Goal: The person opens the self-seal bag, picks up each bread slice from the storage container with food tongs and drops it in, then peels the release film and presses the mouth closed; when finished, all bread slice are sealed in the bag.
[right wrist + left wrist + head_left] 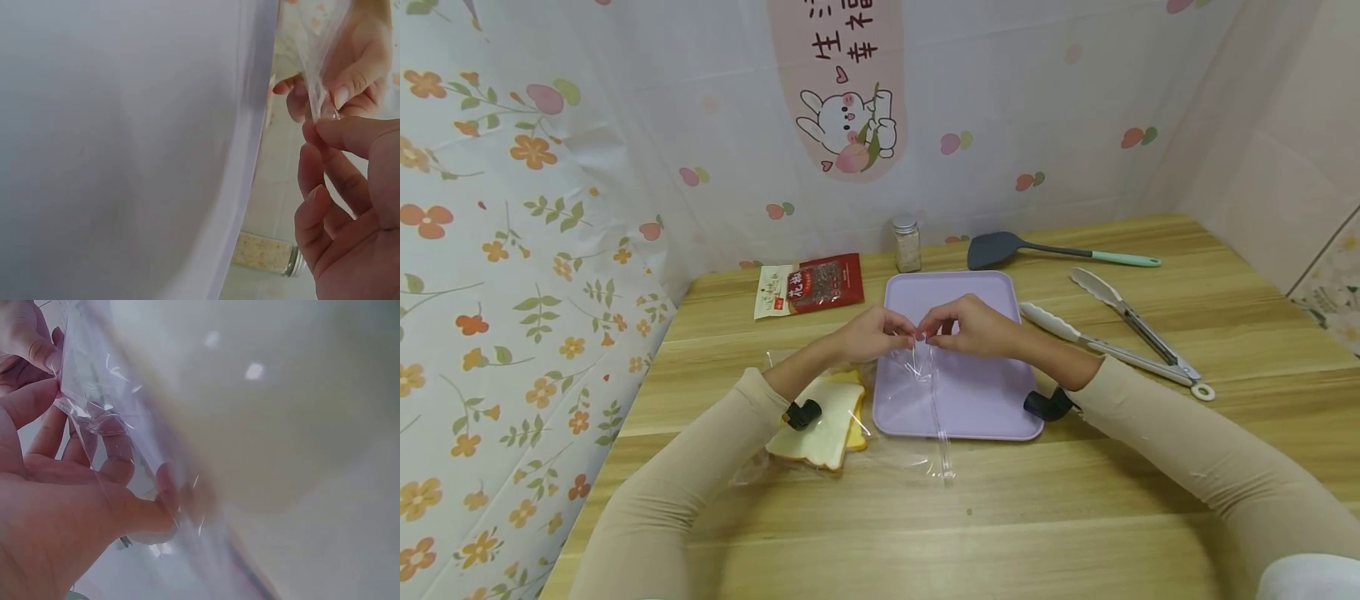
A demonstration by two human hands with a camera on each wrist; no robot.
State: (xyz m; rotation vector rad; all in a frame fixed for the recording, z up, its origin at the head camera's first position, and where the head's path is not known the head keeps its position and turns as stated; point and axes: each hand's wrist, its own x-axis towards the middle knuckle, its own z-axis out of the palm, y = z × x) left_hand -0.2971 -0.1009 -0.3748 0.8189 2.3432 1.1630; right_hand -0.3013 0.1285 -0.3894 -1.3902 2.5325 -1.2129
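A clear plastic bag (917, 392) stretches from the left over part of the lilac tray (985, 400). Inside it, at the left, lie a white bread slice (816, 425) and a yellow slice (856, 429) under it. My left hand (874, 333) pinches the bag's upper edge between thumb and forefinger. Right beside it, my right hand (973, 327) pinches the same edge, the fingertips of both hands almost meeting above the tray. In the right wrist view, the gathered plastic (322, 94) runs up from the pinching fingertips.
Behind the tray stand a glass spice jar (907, 243) and, to its left, a red seasoning packet (809, 286). A dark spatula (1060, 250) with a mint handle lies at the back right. Spread metal tongs (1120, 329) lie right of the tray, close to my right forearm.
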